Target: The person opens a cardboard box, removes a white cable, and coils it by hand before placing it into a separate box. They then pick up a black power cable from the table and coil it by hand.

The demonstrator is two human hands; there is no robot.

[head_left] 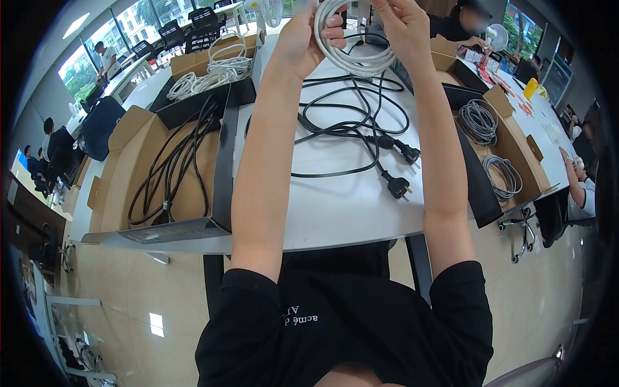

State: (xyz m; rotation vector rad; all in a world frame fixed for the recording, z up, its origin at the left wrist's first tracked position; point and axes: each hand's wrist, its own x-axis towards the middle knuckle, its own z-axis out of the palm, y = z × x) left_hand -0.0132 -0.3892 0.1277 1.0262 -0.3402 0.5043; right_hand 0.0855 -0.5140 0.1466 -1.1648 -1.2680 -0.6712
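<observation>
A coil of white cable [362, 67] is raised above a white table [322, 222]. The left hand [305, 40] has its fingers curled around the loops; whether the right hand's [405, 27] fingers pinch it, I cannot tell. Probably light and springy, best gripped across all loops.

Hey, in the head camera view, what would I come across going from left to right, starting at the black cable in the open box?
Black cable in the open box, left hand, white cable coil, right hand, upper grey cable coil, yellow object.
</observation>
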